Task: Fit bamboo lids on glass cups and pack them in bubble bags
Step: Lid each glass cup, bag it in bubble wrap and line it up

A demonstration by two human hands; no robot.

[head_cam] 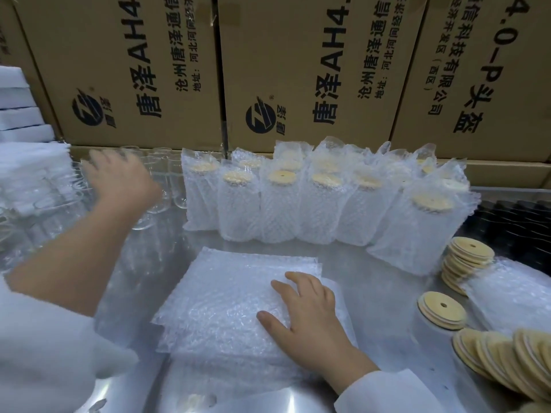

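Glass cups [155,186]: bare, clustered far left on the steel table [357,263], beneath the left hand.
Left hand [119,180]: blurred, fingers loosely spread, gripping nothing.
Right hand [307,311]: flat, fingers straight, pressing the centre stack of bubble bags [226,296].
Packed cups [319,204]: at least ten, bagged, bamboo-lidded, upright in rows behind.
Bamboo lids [468,257]: two loose piles, right.
Cartons [143,70]: three, printed "唐泽AH4.", "沧州唐泽通信"; rightmost "头盔".

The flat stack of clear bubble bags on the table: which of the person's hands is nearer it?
Right. The right hand rests flat on the stack of clear bubble bags; the left hand is apart from it, over the empty clear glass cups at the far left.
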